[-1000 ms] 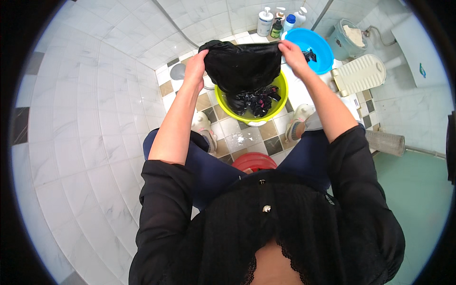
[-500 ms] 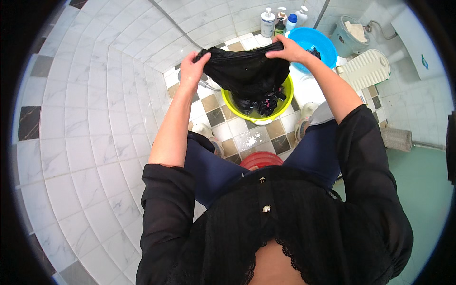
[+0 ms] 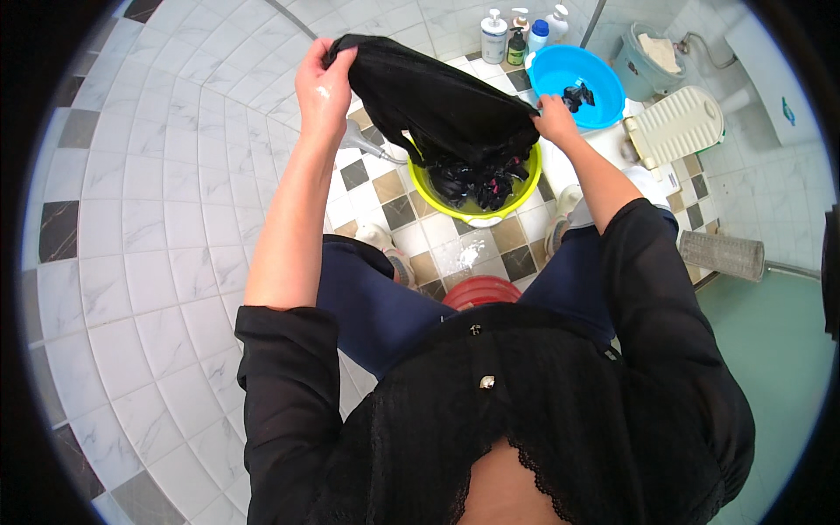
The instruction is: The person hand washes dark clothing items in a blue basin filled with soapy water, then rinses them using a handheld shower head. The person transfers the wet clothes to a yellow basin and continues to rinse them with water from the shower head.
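Observation:
A wet-looking black garment (image 3: 429, 96) is stretched between my two hands above a yellow-green basin (image 3: 477, 216). My left hand (image 3: 324, 87) grips its upper left corner, held high and farther up than the other side. Lower down, my right hand (image 3: 555, 121) pinches the garment's right edge beside the basin's far right rim. The garment's kind is not plain; it hangs as a wide dark sheet, its lower part reaching the basin. Inside the basin, more dark clothes (image 3: 477, 184) with small pink patches lie in water.
A blue basin (image 3: 604, 118) with a small black cloth stands at the far right, near several pump bottles (image 3: 493, 39). Beside it are a ribbed cream washboard (image 3: 674, 127) and a grey bin (image 3: 639, 66). A shower head (image 3: 357, 140) lies left of the yellow-green basin. A red stool (image 3: 481, 291) is under me.
My left hand has risen and moved left, while my right hand has come lower and slightly nearer. The black garment is now stretched wider and slants down to the right.

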A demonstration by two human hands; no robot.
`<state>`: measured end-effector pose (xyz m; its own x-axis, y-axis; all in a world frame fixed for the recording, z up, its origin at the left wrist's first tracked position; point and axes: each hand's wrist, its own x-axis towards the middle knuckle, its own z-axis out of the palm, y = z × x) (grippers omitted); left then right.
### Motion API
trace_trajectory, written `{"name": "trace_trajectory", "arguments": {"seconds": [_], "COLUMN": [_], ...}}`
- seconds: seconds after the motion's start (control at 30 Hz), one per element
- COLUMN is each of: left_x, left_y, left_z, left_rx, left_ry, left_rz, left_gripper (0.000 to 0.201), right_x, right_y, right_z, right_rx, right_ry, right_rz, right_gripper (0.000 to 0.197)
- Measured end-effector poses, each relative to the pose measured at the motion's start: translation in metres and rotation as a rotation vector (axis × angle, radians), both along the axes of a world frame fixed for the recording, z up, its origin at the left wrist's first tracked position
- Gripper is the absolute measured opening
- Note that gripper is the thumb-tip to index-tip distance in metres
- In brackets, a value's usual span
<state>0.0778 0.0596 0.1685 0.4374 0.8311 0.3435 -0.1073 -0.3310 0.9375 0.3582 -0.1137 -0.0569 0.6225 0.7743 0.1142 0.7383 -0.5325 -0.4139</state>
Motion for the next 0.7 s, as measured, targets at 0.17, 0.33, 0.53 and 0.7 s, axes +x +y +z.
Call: {"name": "trace_trajectory", "arguments": {"seconds": [0.17,0.33,0.53,0.7], "left_x": [0.016,0.008,-0.02,-0.04], "left_y": [0.012,0.033,0.062,0.065], "left_z": [0.026,0.03,-0.025,-0.033], "left_rx": [0.021,0.081,0.347,0.378], "left_ry": [-0.105,-0.001,0.38,0.65], "left_rz": [0.008,0.079,0.271,0.427], "left_gripper": [0.005,0.01,0.024,0.031], "right_x": [0.008,0.032,0.065,0.068], "right_y": [-0.03,-0.021,0.032,0.048], "right_z": [-0.069,-0.066,0.064,0.174], "right_rx": [-0.205,0.483,0.54,0.683], "right_ry": [0.299,1.075,0.487,-0.171], "right_rz": [-0.219,-0.484,-0.118,0.145], "right_gripper": [0.027,0.023,0.029,0.023]}}
